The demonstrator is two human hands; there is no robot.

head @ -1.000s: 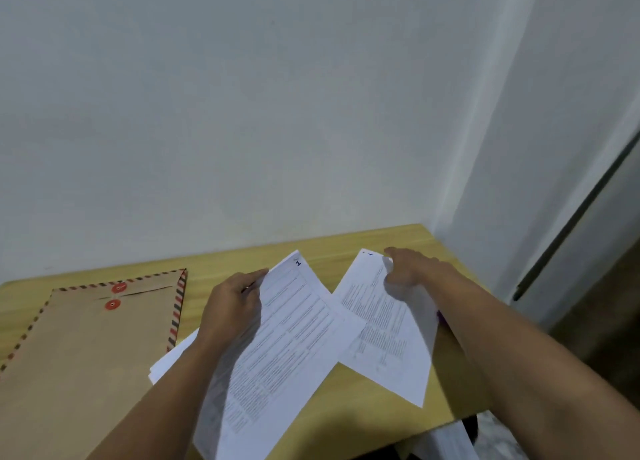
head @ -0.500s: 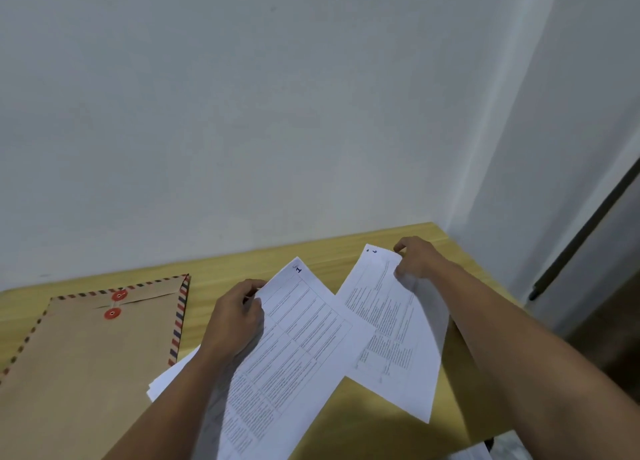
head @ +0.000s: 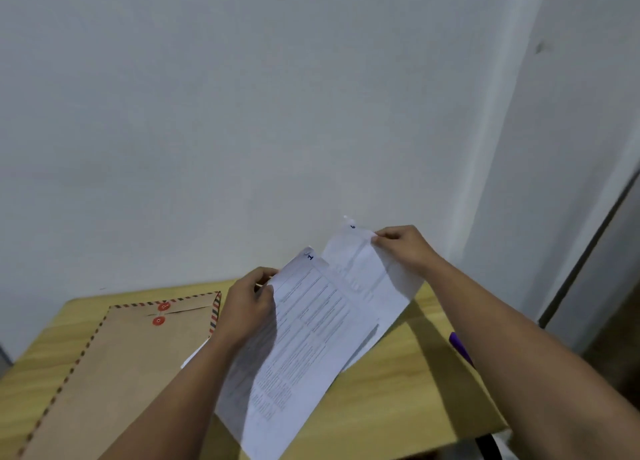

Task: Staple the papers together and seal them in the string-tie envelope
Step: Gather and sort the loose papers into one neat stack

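Observation:
My left hand (head: 247, 309) grips the left edge of a printed sheet (head: 298, 348) marked with a blue "1", held tilted above the wooden table (head: 398, 390). My right hand (head: 403, 248) pinches the top corner of a second printed sheet (head: 367, 279), lifted off the table and tucked partly behind the first. A brown string-tie envelope (head: 124, 366) with striped borders and two red buttons lies flat on the table's left side. A white paper corner (head: 194, 355) peeks out under my left forearm. No stapler shows.
A purple object (head: 459, 348) pokes out beside my right forearm near the table's right edge. A white wall stands right behind the table. A dark-framed door or panel (head: 588, 251) runs along the right.
Both sheets rose off the table. My right hand lifted its sheet up and brought it left, behind the sheet in my left hand.

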